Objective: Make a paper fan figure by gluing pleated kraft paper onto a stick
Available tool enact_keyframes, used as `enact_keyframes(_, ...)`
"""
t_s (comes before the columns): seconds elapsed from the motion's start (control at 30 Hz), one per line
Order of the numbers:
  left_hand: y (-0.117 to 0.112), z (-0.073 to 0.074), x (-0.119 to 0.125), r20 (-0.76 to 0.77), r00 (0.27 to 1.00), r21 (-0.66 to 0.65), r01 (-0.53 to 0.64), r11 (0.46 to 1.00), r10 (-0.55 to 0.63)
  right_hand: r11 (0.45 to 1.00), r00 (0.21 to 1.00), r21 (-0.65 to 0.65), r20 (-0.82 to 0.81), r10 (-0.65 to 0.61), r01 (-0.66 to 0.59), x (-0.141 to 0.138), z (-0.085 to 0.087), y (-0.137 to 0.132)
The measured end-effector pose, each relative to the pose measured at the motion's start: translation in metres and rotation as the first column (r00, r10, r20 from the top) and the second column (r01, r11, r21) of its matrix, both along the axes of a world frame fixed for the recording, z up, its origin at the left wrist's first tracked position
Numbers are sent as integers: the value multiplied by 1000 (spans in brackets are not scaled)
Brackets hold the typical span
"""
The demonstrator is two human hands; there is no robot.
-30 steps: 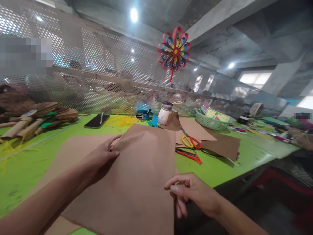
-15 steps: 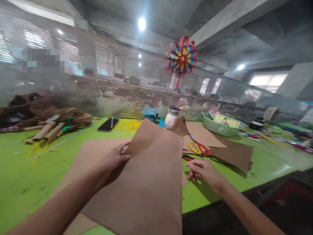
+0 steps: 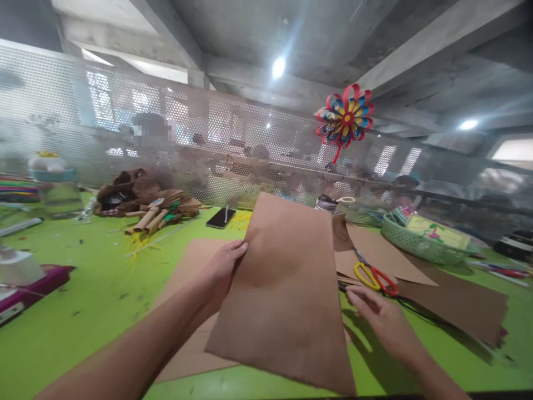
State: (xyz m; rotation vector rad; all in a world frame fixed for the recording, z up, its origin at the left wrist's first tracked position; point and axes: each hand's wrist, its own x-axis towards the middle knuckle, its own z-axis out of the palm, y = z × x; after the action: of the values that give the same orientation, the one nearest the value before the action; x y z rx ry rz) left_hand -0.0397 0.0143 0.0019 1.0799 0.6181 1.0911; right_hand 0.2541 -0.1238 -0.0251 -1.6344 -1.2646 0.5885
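My left hand (image 3: pixel 227 265) grips the left edge of a large brown paper sheet (image 3: pixel 287 289), thumb on its front face. The sheet is tilted up towards me over another brown sheet (image 3: pixel 195 355) on the green table. To the right of the held sheet, my right hand (image 3: pixel 381 316) has its fingers curled together. Its fingertips are at a small dark object (image 3: pixel 343 286), mostly hidden behind the sheet and the hand. Just beyond that hand lie scissors (image 3: pixel 377 278) with one yellow and one red handle, on more brown sheets (image 3: pixel 387 250).
A green basket (image 3: pixel 428 247) with cards stands at the back right. Behind the held sheet stands a bottle (image 3: pixel 326 204), partly hidden. A phone (image 3: pixel 220 218) and rolled paper pieces (image 3: pixel 150 219) lie at the back left. A purple power strip (image 3: pixel 37 289) sits at the left.
The held sheet is raised more, and its lower edge now shows above the table. My right hand has come closer to the dark object beside the scissors. The view has swung left.
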Motion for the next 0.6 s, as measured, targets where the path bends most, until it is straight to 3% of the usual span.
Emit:
enact_keyframes(0.1, 5, 1, 0, 38, 997, 4, -60, 998, 60, 984, 933, -121, -350, 83, -133, -9, -2, -5)
enact_keyframes(0.2, 7, 1, 1, 85, 992, 5, -98, 995, 97, 955, 827, -101, -531, 185, -279, -19, -2, -6)
enact_keyframes(0.27, 5, 3, 1, 107, 991, 10, -84, 996, 82, 946, 830, -56, -499, 249, -318, -21, -3, -1)
enact_keyframes(0.37, 1, 9, -1, 116, 992, 13, -44, 999, 43, 959, 927, -2, -256, 274, -284, -12, -6, 15)
enact_keyframes(0.47, 3, 15, -6, 99, 988, -23, -120, 993, 121, 964, 953, 21, -142, 267, -266, 5, -6, 31)
enact_keyframes(0.6, 19, 21, -15, 19, 972, -105, -229, 968, 233, 951, 947, -36, -105, 303, -308, 28, -2, 41)
